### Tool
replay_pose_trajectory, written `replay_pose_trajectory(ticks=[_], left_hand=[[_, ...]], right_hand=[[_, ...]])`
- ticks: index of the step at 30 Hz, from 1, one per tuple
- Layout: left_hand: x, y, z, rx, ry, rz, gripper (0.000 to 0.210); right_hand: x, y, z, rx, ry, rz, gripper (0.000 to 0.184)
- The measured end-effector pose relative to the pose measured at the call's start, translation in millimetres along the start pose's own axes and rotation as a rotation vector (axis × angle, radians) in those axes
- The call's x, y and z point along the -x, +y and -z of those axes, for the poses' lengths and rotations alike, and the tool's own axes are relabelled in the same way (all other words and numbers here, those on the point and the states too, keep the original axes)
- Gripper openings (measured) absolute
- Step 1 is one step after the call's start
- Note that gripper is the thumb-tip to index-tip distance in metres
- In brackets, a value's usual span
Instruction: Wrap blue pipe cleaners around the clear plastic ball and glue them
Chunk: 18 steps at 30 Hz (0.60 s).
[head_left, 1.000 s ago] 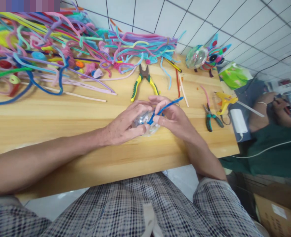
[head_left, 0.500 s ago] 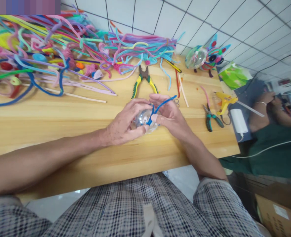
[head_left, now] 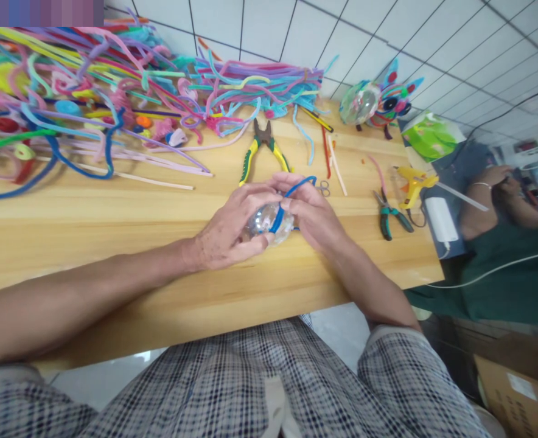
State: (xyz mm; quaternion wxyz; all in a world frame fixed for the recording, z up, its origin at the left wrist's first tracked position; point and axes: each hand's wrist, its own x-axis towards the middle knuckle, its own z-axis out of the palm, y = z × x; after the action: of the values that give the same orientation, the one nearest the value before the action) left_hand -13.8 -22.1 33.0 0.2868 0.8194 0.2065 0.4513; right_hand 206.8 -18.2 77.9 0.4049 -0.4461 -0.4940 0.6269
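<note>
Between my hands sits a clear plastic ball [head_left: 258, 222], low over the wooden table. My left hand [head_left: 226, 228] curls round its left side, thumb along the near edge. A blue pipe cleaner [head_left: 277, 219] lies across the ball's surface, and its free end bends up and over to the right. My right hand [head_left: 312, 210] pinches the pipe cleaner between thumb and fingers at the ball's upper right. Just beyond my hands lie pliers with yellow-green handles [head_left: 249, 161], jaws pointing away. The ball's underside is hidden.
A heap of coloured pipe cleaners [head_left: 150, 91] covers the back left. A finished ball-bodied figure [head_left: 378, 103] stands at the back right. Teal-handled pliers [head_left: 390, 220], a yellow glue gun [head_left: 414, 185] and a white box [head_left: 441, 218] are at right, near another person's arm [head_left: 479, 207].
My right thumb and fingers have pressed the blue pipe cleaner down against the ball. Its upright end now arches over to the right. My left hand keeps its hold.
</note>
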Motion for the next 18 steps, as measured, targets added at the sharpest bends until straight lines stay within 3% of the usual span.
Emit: replay_pose_trajectory(ticks=[10, 18], left_hand=[[1.8, -1.3, -0.3, -0.034, -0.009, -0.024, 0.063], [3.0, -3.2, 2.9, -0.098, -0.083, -0.040, 0.065]], right_hand=[[-3.5, -1.9, -0.4, -0.042, 0.100, -0.050, 0.025], [-7.4, -2.9, -4.1, -0.052, 0.109, -0.033, 0.018]])
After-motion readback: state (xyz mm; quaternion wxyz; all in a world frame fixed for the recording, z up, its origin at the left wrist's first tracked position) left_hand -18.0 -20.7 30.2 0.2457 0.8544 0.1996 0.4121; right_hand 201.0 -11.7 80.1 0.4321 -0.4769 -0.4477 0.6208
